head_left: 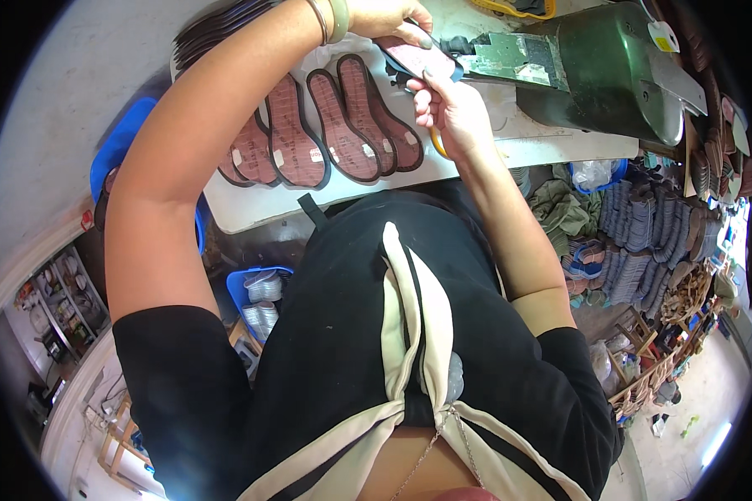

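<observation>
At the far side of the white table, a pinkish shoe insole [419,56] with a dark edge lies at the head of a green sewing machine [597,75]. My left hand [390,20] grips its far left edge, fingers bent over it. From the near side my right hand [453,104] pinches the same insole between thumb and fingertip, its other fingers curled. A yellow-orange curved handle [438,143] shows beside my right palm; what it belongs to is hidden. More dark-edged insoles [342,138] lie side by side and overlapping on the table, left of my right hand.
A fanned stack of dark-edged pieces [217,33] sits at the far left. Blue bins [125,142] stand by the table's left side, and another blue basket [255,292] holds grey rolls below. Piles of grey shoe parts [643,217] lie at the right. A yellow basket [522,7] is at the back.
</observation>
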`<act>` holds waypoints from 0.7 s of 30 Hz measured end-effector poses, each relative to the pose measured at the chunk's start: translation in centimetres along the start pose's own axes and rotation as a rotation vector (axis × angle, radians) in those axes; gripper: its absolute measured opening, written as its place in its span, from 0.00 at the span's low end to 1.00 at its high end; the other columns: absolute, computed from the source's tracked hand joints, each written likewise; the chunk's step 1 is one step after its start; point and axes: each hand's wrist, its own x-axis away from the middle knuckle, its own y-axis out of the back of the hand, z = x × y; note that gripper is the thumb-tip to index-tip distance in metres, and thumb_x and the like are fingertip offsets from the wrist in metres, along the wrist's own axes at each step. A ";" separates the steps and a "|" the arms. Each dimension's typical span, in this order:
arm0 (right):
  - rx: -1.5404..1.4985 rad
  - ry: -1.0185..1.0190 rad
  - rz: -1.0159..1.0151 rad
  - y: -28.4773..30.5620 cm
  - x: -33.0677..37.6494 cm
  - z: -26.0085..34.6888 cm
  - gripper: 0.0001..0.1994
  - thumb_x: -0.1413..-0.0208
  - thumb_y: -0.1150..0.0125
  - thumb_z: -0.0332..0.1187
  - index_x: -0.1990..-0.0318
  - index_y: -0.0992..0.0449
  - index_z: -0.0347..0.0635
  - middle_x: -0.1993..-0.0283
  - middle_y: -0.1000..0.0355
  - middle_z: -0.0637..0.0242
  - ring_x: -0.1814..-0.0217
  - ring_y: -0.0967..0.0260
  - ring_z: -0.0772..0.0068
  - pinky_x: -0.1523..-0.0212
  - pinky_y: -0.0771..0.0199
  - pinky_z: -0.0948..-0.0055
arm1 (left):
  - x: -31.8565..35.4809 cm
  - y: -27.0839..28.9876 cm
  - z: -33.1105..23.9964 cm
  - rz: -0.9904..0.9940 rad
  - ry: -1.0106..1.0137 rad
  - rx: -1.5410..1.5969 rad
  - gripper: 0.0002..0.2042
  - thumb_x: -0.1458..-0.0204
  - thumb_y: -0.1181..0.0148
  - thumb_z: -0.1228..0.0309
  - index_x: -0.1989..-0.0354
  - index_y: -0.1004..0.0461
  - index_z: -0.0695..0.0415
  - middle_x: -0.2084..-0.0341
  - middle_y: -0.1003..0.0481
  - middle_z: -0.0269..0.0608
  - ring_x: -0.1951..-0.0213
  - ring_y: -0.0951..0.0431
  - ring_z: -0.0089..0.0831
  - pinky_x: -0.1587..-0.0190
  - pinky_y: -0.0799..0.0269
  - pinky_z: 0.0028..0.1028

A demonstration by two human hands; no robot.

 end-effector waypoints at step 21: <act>0.226 0.048 0.059 2.8 1.2 1.7 0.13 0.41 0.43 0.39 0.63 0.22 0.36 0.72 0.24 0.67 0.78 0.31 0.83 0.77 0.36 0.85 | 2.9 -6.7 -1.5 -0.251 0.244 0.302 0.23 0.41 0.50 0.54 0.41 0.35 0.53 0.54 0.25 0.53 0.53 0.25 0.49 0.49 0.31 0.38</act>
